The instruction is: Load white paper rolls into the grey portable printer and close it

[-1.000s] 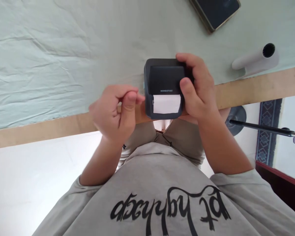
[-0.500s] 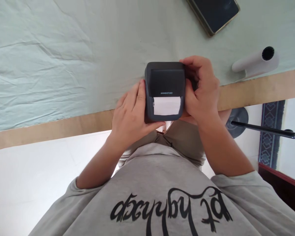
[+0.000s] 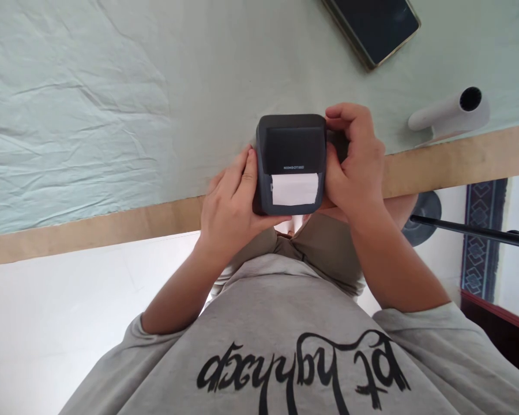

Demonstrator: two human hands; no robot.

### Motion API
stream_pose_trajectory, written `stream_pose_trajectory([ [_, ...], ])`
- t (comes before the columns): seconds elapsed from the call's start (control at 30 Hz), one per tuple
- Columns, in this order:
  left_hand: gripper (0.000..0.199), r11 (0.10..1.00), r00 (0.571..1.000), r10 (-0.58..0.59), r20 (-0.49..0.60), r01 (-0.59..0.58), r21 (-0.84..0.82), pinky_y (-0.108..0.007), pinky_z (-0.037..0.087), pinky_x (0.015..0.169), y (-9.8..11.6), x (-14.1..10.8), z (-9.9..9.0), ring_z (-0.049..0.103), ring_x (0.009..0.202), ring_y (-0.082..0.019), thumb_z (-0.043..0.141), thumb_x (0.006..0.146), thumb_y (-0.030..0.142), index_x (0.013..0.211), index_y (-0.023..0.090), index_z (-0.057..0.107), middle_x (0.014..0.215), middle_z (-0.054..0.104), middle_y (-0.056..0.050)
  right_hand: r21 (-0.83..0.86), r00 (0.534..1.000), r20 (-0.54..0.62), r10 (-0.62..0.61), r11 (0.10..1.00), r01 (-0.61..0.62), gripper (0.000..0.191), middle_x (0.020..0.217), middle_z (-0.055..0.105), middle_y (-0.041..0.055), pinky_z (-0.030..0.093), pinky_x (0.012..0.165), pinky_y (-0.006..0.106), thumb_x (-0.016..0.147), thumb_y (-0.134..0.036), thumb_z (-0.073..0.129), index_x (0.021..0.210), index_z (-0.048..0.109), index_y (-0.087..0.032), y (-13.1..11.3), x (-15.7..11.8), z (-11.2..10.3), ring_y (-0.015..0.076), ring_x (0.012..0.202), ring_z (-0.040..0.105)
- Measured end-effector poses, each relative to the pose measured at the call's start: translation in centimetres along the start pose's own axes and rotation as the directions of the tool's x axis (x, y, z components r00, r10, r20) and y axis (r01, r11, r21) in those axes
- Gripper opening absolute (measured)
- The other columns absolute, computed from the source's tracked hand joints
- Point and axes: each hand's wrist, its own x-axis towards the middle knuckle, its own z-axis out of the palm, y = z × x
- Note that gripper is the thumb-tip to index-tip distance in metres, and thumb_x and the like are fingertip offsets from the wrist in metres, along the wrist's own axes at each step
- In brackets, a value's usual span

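A dark label printer point(image 3: 292, 138) with rounded corners sits at the table's front edge, between my two hands. A white label point(image 3: 294, 189) lies on its near part, below the small printed brand name. My left hand point(image 3: 231, 202) is wrapped round the printer's left side, its thumb along the near edge. On the right side, my right hand point(image 3: 358, 161) grips the printer with curled fingers and the thumb against its side.
A phone point(image 3: 378, 29) lies on the pale green cloth point(image 3: 207, 69) at the top. To the right stands a white cylindrical object point(image 3: 452, 115) with a dark round end. A black pole on a round grey base point(image 3: 424, 216) is beyond the wooden table edge point(image 3: 458, 153).
The whole view has shifted slightly. The fingertips of my right hand have moved a little off the printer's far right corner; both hands remain around the printer.
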Motion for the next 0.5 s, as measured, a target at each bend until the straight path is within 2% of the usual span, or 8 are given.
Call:
stream_pose_trajectory([
  [0.17,0.105,1.0,0.999,-0.021,-0.033,0.021,-0.015,-0.048,0.056,0.111,0.13,0.31,-0.27,0.065,0.137,-0.038,0.067,0.081,0.087,0.158,0.018,0.048,0.153,0.061,-0.02,-0.009,1.0,0.006,-0.022,1.0,0.022,0.045,0.12,0.074,0.0021,0.057,0.103,0.048,0.088,-0.013,0.05,0.129,0.052,-0.032,-0.02,-0.06,-0.16,0.0232,0.113,0.071],
  [0.27,0.102,0.999,0.999,-0.03,-0.046,0.028,-0.025,-0.049,0.058,0.108,0.19,0.52,-0.5,0.067,0.133,-0.037,0.069,0.079,0.087,0.154,0.02,0.053,0.149,0.064,-0.019,0.005,0.999,0.033,-0.01,1.0,0.009,0.045,0.122,0.073,0.0033,0.056,0.105,0.045,0.09,-0.012,0.051,0.131,0.051,-0.03,-0.25,-0.07,-0.33,0.0219,0.115,0.07],
  [0.5,0.106,0.995,0.994,-0.089,0.059,0.092,-0.048,-0.05,0.051,0.115,0.25,0.39,-0.6,0.057,0.144,-0.041,0.071,0.079,0.085,0.16,0.022,0.046,0.158,0.055,-0.019,0.009,0.999,0.039,-0.004,1.0,0.003,0.033,0.123,0.071,0.0078,0.055,0.106,0.046,0.1,-0.024,0.046,0.133,0.049,-0.029,0.04,-0.12,-0.1,0.0238,0.118,0.069],
])
